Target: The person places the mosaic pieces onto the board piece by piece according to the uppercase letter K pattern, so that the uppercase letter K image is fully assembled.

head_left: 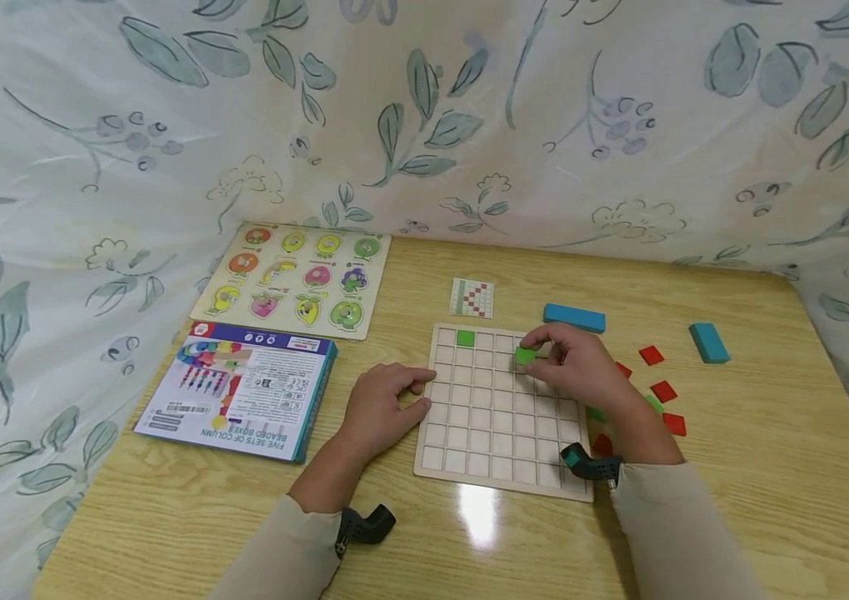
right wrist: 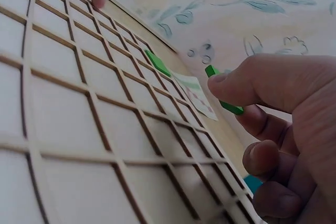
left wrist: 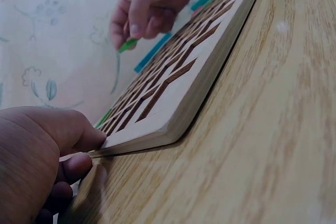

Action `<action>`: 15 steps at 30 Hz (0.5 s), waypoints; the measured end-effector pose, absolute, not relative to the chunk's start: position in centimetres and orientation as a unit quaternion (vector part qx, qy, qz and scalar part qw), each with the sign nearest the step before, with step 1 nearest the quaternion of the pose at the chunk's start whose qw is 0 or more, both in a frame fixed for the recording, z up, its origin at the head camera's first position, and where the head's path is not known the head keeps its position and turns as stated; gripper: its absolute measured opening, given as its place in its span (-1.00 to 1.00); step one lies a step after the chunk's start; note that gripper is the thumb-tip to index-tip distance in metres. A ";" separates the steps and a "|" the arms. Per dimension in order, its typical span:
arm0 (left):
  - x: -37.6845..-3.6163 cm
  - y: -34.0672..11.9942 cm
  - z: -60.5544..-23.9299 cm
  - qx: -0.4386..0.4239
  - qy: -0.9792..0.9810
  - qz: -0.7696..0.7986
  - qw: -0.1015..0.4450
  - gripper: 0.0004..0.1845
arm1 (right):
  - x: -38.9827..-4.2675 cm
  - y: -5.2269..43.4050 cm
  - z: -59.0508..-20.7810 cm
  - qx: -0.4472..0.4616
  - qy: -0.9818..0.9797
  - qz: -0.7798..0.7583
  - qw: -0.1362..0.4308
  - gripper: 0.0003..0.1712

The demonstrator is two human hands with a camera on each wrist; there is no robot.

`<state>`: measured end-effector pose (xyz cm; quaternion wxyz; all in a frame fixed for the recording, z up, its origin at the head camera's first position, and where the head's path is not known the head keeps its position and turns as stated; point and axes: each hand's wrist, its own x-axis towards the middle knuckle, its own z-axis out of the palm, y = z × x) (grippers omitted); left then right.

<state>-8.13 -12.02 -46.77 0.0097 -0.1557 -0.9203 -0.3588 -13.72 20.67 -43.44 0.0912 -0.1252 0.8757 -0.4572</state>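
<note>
My right hand (head_left: 577, 362) pinches a green square tile (head_left: 525, 356) between thumb and fingers, over the upper right part of a wooden grid board (head_left: 481, 397). In the right wrist view the tile (right wrist: 224, 91) is tilted and raised above the grid (right wrist: 60, 85). Another green tile (head_left: 466, 338) lies in a top-row cell. My left hand (head_left: 387, 408) is at the board's left edge, its index finger and thumb touching the rim. The left wrist view has that hand (left wrist: 39, 150) with a fingertip on the board's edge (left wrist: 144, 140).
Several red tiles (head_left: 651, 356) and some green ones lie right of the board. Two blue blocks (head_left: 574, 317) and a small pattern card (head_left: 472, 297) are behind it. At left are a boxed set (head_left: 237, 392) and a fruit puzzle board (head_left: 292, 279). A patterned curtain (head_left: 424, 125) hangs behind.
</note>
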 end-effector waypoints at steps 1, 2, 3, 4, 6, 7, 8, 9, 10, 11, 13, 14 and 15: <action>-8.1 -12.0 -46.8 -0.156 -0.920 -0.360 0.009 -0.62 | -13.8 20.4 -43.5 -0.128 0.874 -0.459 0.093 -0.66; -8.1 -12.0 -46.8 -0.156 -0.920 -0.359 0.009 -0.62 | -13.8 20.1 -43.6 -0.132 0.873 -0.460 0.094 -0.67; -8.1 -11.9 -46.7 -0.156 -0.920 -0.360 0.010 -0.61 | -13.9 19.9 -43.7 -0.139 0.871 -0.462 0.094 -0.66; -8.1 -11.9 -46.7 -0.155 -0.920 -0.360 0.010 -0.61 | -14.0 19.6 -43.8 -0.145 0.870 -0.461 0.094 -0.67; -8.1 -11.8 -46.7 -0.155 -0.920 -0.359 0.012 -0.62 | -14.2 19.1 -43.9 -0.157 0.868 -0.461 0.096 -0.67; -8.0 -11.8 -46.7 -0.155 -0.920 -0.359 0.013 -0.62 | -14.3 18.9 -43.9 -0.161 0.868 -0.459 0.097 -0.67; -8.0 -11.8 -46.7 -0.154 -0.920 -0.359 0.015 -0.62 | -14.3 18.6 -43.9 -0.165 0.869 -0.457 0.098 -0.67; -8.0 -11.8 -46.6 -0.154 -0.920 -0.360 0.015 -0.62 | -14.4 18.3 -43.9 -0.169 0.869 -0.455 0.099 -0.66; -8.0 -11.8 -46.6 -0.154 -0.920 -0.359 0.016 -0.62 | -14.5 18.1 -43.9 -0.172 0.869 -0.453 0.101 -0.67; -8.0 -11.8 -46.6 -0.154 -0.921 -0.358 0.018 -0.62 | -14.5 17.8 -43.9 -0.175 0.868 -0.453 0.102 -0.67; -8.0 -11.8 -46.6 -0.154 -0.921 -0.357 0.019 -0.62 | -14.7 17.2 -43.9 -0.179 0.868 -0.452 0.103 -0.66; -8.1 -11.8 -46.6 -0.153 -0.921 -0.357 0.020 -0.62 | -14.8 16.9 -44.0 -0.182 0.868 -0.450 0.103 -0.67; -8.1 -11.8 -46.6 -0.153 -0.922 -0.355 0.021 -0.62 | -14.9 16.6 -44.1 -0.183 0.869 -0.448 0.104 -0.66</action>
